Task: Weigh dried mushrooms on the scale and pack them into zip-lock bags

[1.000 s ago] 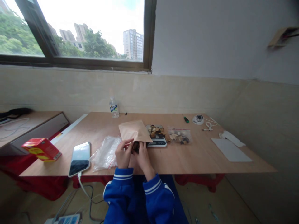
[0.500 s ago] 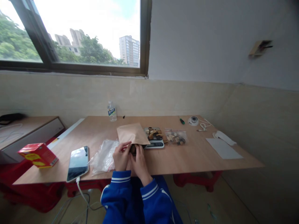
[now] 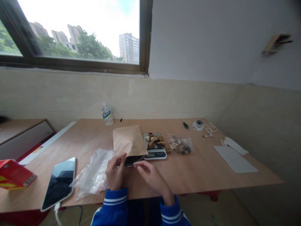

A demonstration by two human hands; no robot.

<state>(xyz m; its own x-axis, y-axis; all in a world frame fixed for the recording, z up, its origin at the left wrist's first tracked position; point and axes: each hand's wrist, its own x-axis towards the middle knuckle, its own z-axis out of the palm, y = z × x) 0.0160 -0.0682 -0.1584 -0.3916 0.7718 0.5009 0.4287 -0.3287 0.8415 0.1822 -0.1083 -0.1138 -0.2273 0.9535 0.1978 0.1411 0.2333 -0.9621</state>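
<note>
A kraft paper bag (image 3: 129,139) lies on the table in front of me, its dark mouth facing me. My left hand (image 3: 115,171) pinches the bag's near edge at the left of the mouth. At the right end of the mouth is my right hand (image 3: 152,176), palm inward, fingers stretched out and thumb apart. Its fingertips are at the lower lip; I cannot tell whether they touch it. Nothing shows in that hand. The bag's inside is too dark to make out. Just right of the bag stands a small digital scale (image 3: 155,154) bearing dried brown slices (image 3: 154,140), perhaps mushroom.
A zip bag of similar pieces (image 3: 181,146) lies right of the scale. Clear plastic bags (image 3: 95,172), a phone (image 3: 60,182) on a cable and a red box (image 3: 16,174) are at left. Behind stands a bottle (image 3: 107,114). White paper (image 3: 235,159) and a camera (image 3: 198,125) lie right.
My right hand has drawn back to the right from the bag's mouth, where both hands were together around a dark brown piece. That piece no longer shows. The view has shifted closer.
</note>
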